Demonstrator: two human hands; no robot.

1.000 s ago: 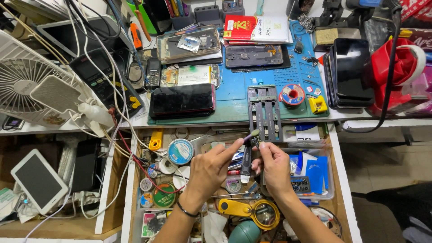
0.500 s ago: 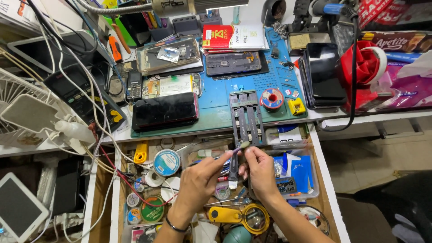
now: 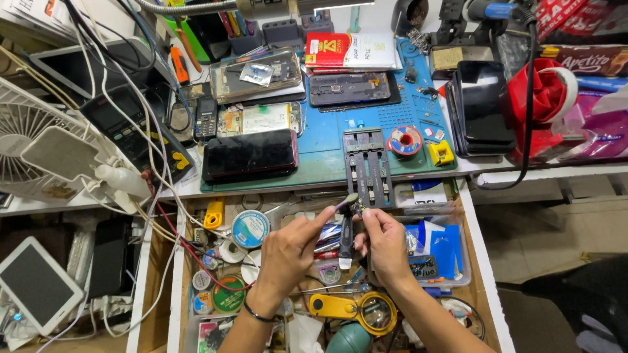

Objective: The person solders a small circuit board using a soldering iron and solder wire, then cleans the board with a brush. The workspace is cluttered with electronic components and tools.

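Observation:
Both my hands hover over an open drawer (image 3: 483,261) full of small tools. My right hand (image 3: 386,245) pinches a tiny dark part near its fingertips and a slim black tool (image 3: 346,238) hangs down beside it. My left hand (image 3: 291,252) holds a thin tool whose flat pale tip (image 3: 347,201) touches that part. A grey metal holder jig (image 3: 367,167) lies just above them on the blue-green work mat (image 3: 320,140).
A dark phone (image 3: 248,155) lies on the mat, opened phones (image 3: 258,75) behind it. A solder spool (image 3: 405,140), a black tablet (image 3: 485,108), a red tape dispenser (image 3: 543,98), a white fan (image 3: 39,144), cables and a yellow magnifier (image 3: 356,308) surround the spot.
The view has shifted slightly. My hands stay together over the drawer, with small movements of the left-hand tool tip against the part.

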